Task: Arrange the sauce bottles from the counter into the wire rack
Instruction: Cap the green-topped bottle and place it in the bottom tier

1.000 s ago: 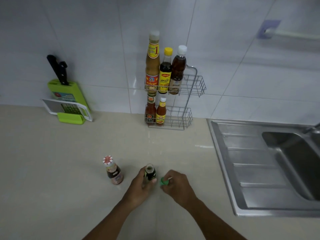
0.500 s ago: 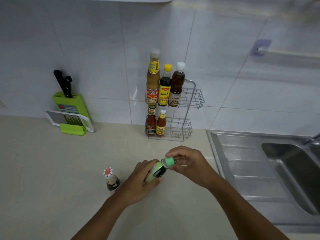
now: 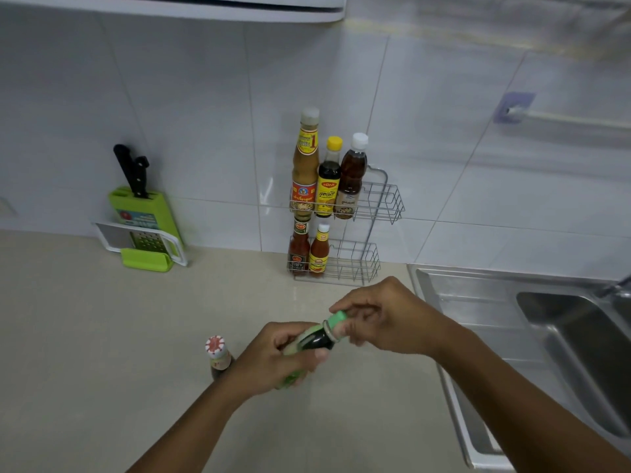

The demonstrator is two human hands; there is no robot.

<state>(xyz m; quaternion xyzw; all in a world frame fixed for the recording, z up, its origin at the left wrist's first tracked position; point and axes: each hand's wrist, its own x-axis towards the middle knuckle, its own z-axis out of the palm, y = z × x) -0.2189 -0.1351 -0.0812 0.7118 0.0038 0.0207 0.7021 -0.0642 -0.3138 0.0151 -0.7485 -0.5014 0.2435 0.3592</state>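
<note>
My left hand (image 3: 273, 360) grips a small dark sauce bottle with a green label (image 3: 312, 341), tilted above the counter. My right hand (image 3: 386, 319) pinches its green cap (image 3: 338, 320) at the bottle's neck. A short bottle with a red-and-white cap (image 3: 218, 356) stands on the counter just left of my left hand. The two-tier wire rack (image 3: 379, 206) stands against the wall. Its upper shelf holds three tall bottles (image 3: 328, 179) on the left side; its lower shelf holds two red sauce bottles (image 3: 309, 250).
A green knife block with black-handled knives (image 3: 140, 213) and a grater stands at the back left. A steel sink (image 3: 532, 336) fills the right side. The right parts of both rack shelves (image 3: 355, 261) hold nothing. A towel rail (image 3: 560, 117) is on the wall.
The bottle was lifted off the counter and tilted in my left hand. My right hand brought the green cap onto its neck. The camera view has tipped upward.
</note>
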